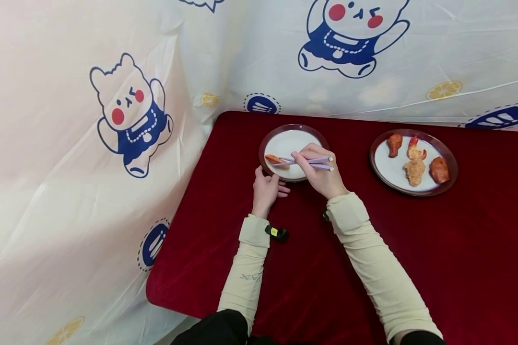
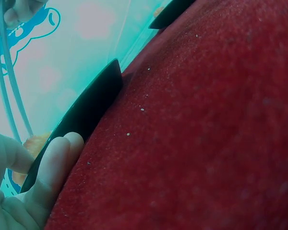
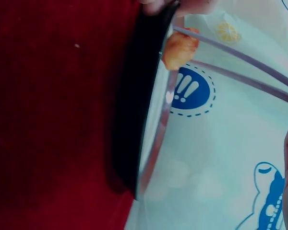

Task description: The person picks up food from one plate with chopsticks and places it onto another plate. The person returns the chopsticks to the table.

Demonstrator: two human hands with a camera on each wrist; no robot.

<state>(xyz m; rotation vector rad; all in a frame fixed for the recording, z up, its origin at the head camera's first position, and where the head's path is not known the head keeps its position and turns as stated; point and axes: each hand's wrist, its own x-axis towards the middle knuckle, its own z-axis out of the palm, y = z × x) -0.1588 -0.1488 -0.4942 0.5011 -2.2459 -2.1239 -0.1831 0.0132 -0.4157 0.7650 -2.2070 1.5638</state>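
Note:
My right hand [image 1: 321, 170] holds a pair of pale purple chopsticks [image 1: 312, 161]. Their tips reach a golden-brown piece of fried food [image 1: 273, 158] at the left side of a white plate with a brown rim [image 1: 294, 126]. In the right wrist view the sticks [image 3: 249, 60] lie around the food piece [image 3: 180, 49]; whether they pinch it I cannot tell. My left hand [image 1: 266, 190] grips the near-left rim of this plate. The left wrist view shows the thumb over the edge and the fingers [image 2: 55, 160] against the dark underside [image 2: 93, 103].
To the right stands a second brown-rimmed plate [image 1: 384, 175] bearing a drumstick [image 1: 394, 144], a shrimp [image 1: 416, 149], a breaded piece [image 1: 414, 171] and a glazed brown piece [image 1: 439, 170]. Dark red cloth [image 1: 328, 287] covers the table. Printed curtains [image 1: 241, 57] hang behind and left.

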